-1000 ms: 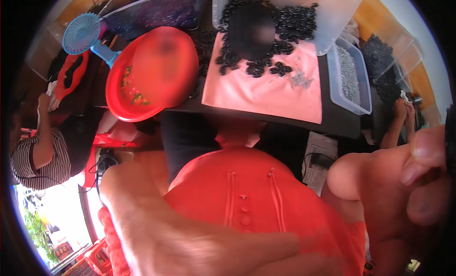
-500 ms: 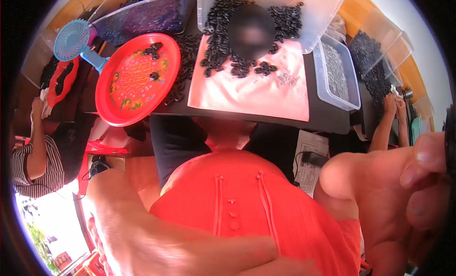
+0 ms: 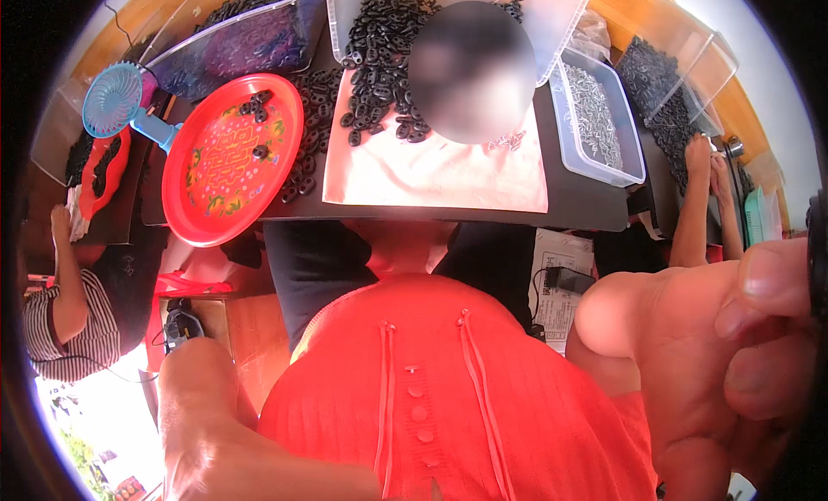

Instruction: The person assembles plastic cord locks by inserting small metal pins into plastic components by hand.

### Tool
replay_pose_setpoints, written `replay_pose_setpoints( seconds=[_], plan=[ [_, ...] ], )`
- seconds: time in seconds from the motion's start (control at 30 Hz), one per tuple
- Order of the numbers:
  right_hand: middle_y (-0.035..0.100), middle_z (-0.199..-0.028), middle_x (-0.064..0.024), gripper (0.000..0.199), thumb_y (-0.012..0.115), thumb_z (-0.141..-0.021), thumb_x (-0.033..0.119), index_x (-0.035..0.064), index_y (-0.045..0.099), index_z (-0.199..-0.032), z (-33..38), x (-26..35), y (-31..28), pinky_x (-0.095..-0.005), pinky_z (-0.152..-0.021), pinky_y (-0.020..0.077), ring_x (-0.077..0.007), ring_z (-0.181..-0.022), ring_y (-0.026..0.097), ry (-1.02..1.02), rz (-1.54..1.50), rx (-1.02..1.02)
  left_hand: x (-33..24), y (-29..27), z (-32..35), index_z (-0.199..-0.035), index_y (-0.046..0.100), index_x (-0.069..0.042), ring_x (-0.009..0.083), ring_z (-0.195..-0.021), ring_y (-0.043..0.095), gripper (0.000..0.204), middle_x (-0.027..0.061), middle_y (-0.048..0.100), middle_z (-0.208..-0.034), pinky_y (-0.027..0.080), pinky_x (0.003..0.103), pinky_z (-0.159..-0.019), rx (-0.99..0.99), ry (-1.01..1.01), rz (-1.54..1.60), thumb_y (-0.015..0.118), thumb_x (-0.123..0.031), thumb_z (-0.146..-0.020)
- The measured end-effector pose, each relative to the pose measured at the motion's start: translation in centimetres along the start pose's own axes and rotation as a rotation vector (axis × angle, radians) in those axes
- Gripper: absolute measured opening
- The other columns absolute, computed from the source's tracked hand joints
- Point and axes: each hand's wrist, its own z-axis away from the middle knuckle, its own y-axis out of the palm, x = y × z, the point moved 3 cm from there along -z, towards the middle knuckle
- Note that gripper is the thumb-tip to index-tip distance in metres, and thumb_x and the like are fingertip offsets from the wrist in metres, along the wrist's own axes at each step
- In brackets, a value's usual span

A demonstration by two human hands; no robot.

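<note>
My right hand (image 3: 733,354) is raised at the right edge, very near the camera. Its fingers curl in against a dark object (image 3: 814,251) at the rim, which I cannot make out. At the lower left my left arm (image 3: 197,389) bends in over my red top (image 3: 414,372). What shows of my left hand (image 3: 319,481) is cut by the lower edge, with its fingers hidden. Neither hand touches the table. On a pink cloth (image 3: 414,178) lie small oval black pieces with holes (image 3: 375,83) and a few silver bits (image 3: 507,141).
A red tray (image 3: 177,186) holds a few black pieces. Beside it stands a blue fan (image 3: 112,100). A clear bin (image 3: 565,27) lies behind the cloth; a clear tub (image 3: 636,169) holds small silver parts. A person's hands (image 3: 707,160) work at right, another person's arm (image 3: 69,277) at left.
My left hand has dropped toward the lower edge, mostly leaving the picture. My right hand stays curled at the right edge. The view has shifted slightly.
</note>
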Motion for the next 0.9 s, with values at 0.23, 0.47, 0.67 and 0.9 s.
replay_pose_setpoints(
  seconds=[0.23, 0.47, 0.67, 0.9],
  plan=[
    [0.053, -0.083, -0.0147, 0.032, 0.053, -0.096, 0.025, -0.0047, 0.054, -0.108, -0.1, 0.3, 0.1, -0.0396, -0.057, 0.0432, -0.0320, -0.070, 0.056, -0.046, 0.031, 0.003, 1.1, -1.3, 1.4, -0.090, 0.074, -0.010, 0.0123, -0.050, 0.050, 0.034, 0.0000, 0.058, -0.063, 0.036, 0.025, -0.046, 0.051, 0.058, 0.022, 0.083, -0.028, -0.062],
    [0.052, -0.083, -0.0151, 0.032, 0.053, -0.096, 0.025, -0.0049, 0.054, -0.107, 1.9, 0.6, -2.1, -0.0398, -0.056, 0.0430, -0.0327, -0.070, 0.056, -0.083, 0.035, 0.000, 4.0, -1.7, 2.9, -0.092, 0.074, -0.011, 0.0128, -0.051, 0.050, 0.033, 0.0016, 0.060, -0.070, 0.036, 0.026, -0.046, 0.093, 0.107, -0.006, 0.082, -0.028, -0.065],
    [0.052, -0.083, -0.0154, 0.032, 0.052, -0.096, 0.026, -0.0051, 0.053, -0.107, 6.2, 0.2, -7.4, -0.0400, -0.056, 0.0428, -0.0333, -0.071, 0.056, -0.130, -0.009, -0.023, 5.5, -2.0, 4.7, -0.095, 0.073, -0.012, 0.0132, -0.052, 0.051, 0.033, 0.0033, 0.061, -0.078, 0.037, 0.027, -0.046, 0.128, 0.122, -0.062, 0.081, -0.027, -0.067],
    [0.052, -0.083, -0.0158, 0.032, 0.052, -0.096, 0.026, -0.0053, 0.053, -0.106, 17.9, -0.4, -22.2, -0.0401, -0.056, 0.0426, -0.0340, -0.071, 0.056, -0.173, -0.003, -0.070, 6.3, -3.2, 7.0, -0.098, 0.073, -0.012, 0.0137, -0.053, 0.051, 0.032, 0.0052, 0.063, -0.086, 0.037, 0.027, -0.047, 0.212, 0.180, -0.118, 0.079, -0.027, -0.070]
  ],
)
